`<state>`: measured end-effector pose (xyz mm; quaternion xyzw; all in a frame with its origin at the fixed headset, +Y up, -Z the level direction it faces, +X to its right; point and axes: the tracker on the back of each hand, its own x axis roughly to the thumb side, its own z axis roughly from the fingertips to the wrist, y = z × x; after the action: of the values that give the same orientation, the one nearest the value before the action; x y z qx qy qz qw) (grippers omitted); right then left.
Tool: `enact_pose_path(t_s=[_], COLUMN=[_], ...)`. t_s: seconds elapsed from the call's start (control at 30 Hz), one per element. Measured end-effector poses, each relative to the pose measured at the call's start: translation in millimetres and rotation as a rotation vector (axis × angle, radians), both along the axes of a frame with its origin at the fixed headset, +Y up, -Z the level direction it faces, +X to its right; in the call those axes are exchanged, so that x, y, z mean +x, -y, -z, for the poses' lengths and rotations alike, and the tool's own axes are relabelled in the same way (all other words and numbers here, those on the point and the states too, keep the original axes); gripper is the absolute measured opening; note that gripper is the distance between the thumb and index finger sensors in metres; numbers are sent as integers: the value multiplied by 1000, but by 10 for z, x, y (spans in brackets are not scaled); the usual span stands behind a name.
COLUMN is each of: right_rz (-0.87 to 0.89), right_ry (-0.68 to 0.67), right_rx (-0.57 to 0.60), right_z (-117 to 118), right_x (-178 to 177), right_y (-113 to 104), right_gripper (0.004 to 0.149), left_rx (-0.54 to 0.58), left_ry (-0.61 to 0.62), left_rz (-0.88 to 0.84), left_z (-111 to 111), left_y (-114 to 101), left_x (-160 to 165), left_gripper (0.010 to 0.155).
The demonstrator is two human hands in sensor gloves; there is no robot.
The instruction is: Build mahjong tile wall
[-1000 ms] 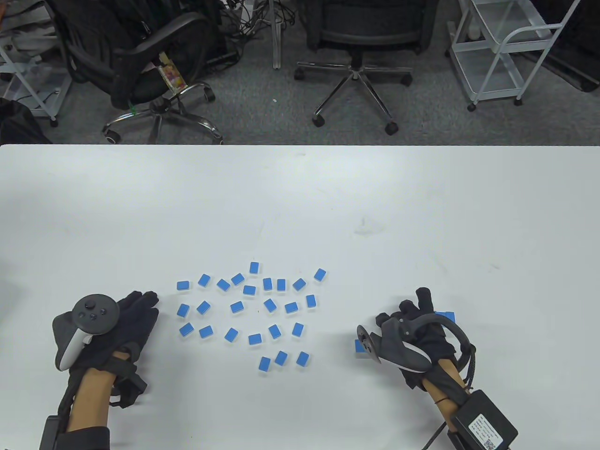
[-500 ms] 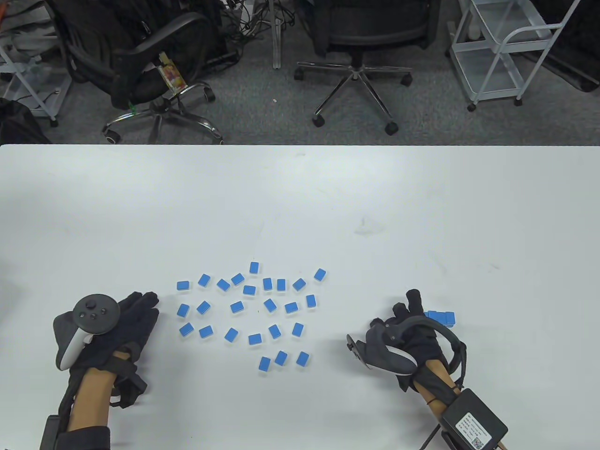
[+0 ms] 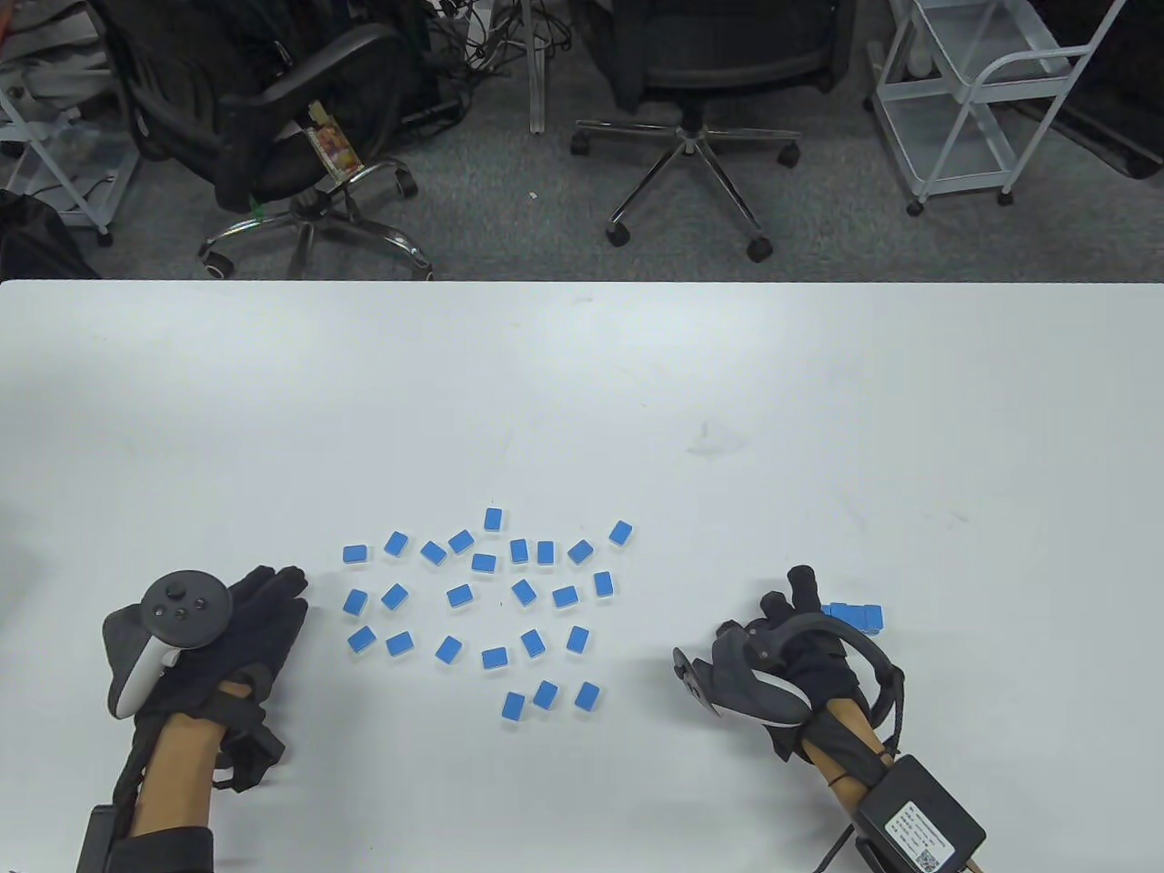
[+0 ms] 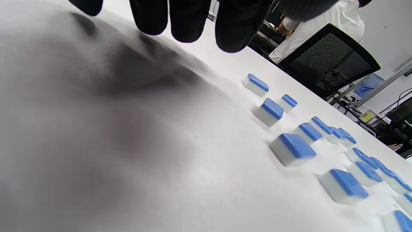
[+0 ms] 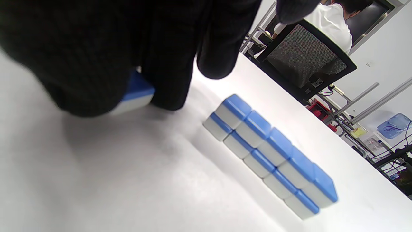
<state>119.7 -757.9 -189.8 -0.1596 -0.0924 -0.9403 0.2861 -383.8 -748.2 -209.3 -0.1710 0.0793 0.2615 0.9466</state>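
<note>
A white table (image 3: 582, 382) seen from above, with two hands in black gloves reaching in from its near edge. The left hand (image 3: 232, 637) lies flat on the table near the near left corner, fingers straight and together, holding nothing. Just to its right, about two dozen loose tiles (image 3: 491, 600) with blue backs lie scattered face down, toward the near edge and a little left of its middle. The right hand (image 3: 800, 641) sits toward the near right, fingers curled. In the right wrist view its fingers (image 5: 167, 64) pinch a single tile (image 5: 135, 93) against the table. Just beside that tile, apart from it, stands a short wall (image 5: 270, 154): a straight row two tiles high and five long, blue backs up. From above, only the wall's end shows past the right hand.
</note>
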Motion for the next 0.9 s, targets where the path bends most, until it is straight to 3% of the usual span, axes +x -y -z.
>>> enact_pose_path(t_s=[0.37, 0.6, 0.8, 0.9], right_rz=[107, 251, 143, 161], right_ry=[56, 66, 34, 70], right_rx=[-44, 86, 119, 139], right_z=[-12, 36, 490, 795], right_x=[81, 81, -568, -917], right_y=[-139, -349, -548, -527], right_gripper=[73, 63, 57, 55], left_rx=[2, 4, 10, 8], left_ry=[0, -3, 1, 2], left_rz=[1, -1, -4, -5], left_z=[2, -3, -7, -5], left_y=[-3, -14, -26, -21], left_x=[-2, 0, 1, 0], left_gripper=[65, 65, 65, 65])
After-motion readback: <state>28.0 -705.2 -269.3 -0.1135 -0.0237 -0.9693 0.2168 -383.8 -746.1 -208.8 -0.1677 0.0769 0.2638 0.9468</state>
